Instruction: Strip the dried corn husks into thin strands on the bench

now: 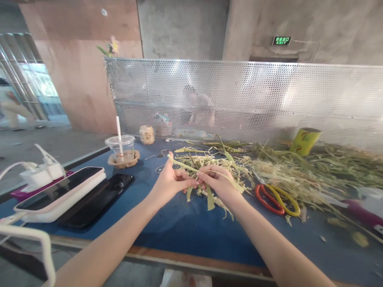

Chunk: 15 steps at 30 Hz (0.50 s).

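Observation:
My left hand (173, 181) and my right hand (220, 183) meet over the blue tabletop, thumbs and fingers pinched together. Between them runs a pale green plant stalk (182, 164), crossing from the left fingers toward the right ones. Limp leaf strips (210, 200) hang beneath the right hand. A tangle of drying stems and leaves (230, 157) lies just behind both hands and is partly covered by them. The exact contact at the fingertips is hard to make out.
Scissors (271, 199) with red and yellow handles lie right of my hands, beside a wide plant heap (293, 175). A yellow-green can (304, 141) leans there. Left are a lidded cup (121, 149), phones (97, 201) and chargers (43, 172). A perforated metal screen (239, 99) backs the table.

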{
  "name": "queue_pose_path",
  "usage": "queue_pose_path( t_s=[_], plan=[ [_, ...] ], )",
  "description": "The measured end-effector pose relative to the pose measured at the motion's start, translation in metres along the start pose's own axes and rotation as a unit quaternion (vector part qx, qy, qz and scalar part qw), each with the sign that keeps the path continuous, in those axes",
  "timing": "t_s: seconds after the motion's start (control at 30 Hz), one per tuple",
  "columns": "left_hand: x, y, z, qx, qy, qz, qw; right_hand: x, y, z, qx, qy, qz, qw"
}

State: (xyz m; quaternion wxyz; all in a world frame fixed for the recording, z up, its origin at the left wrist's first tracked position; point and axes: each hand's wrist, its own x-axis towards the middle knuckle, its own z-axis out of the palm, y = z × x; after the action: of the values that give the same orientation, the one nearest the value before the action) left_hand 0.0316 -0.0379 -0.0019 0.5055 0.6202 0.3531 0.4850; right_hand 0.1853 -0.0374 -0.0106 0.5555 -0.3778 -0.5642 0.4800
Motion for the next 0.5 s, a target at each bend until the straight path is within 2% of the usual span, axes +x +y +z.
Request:
queue_pose_path(
  t_s=[0.1,0.27,0.33,0.43,0.5],
  plan=[
    [-0.0016,0.0027,0.0018,-0.008,-0.002,-0.012,1.0,-0.0003,-0.0016,-0.0017,0.015,0.018,0.001,1.0],
    [-0.004,0.0064,0.0031,-0.033,0.048,0.026,0.998,-0.0011,-0.0039,-0.005,0.051,-0.032,0.011,0.998],
    [-0.0035,0.0056,0.0044,-0.071,0.044,0.044,0.996,-0.002,-0.0055,-0.0052,0.002,-0.034,0.0,0.999],
    [-0.0018,0.0024,0.008,-0.106,0.007,0.047,0.993,-0.0032,-0.007,-0.0035,-0.09,-0.03,-0.038,0.995],
    [-0.0012,0.0005,0.0105,-0.107,0.014,0.058,0.992,-0.0035,-0.006,-0.0017,-0.117,-0.029,-0.054,0.991]
  ],
)
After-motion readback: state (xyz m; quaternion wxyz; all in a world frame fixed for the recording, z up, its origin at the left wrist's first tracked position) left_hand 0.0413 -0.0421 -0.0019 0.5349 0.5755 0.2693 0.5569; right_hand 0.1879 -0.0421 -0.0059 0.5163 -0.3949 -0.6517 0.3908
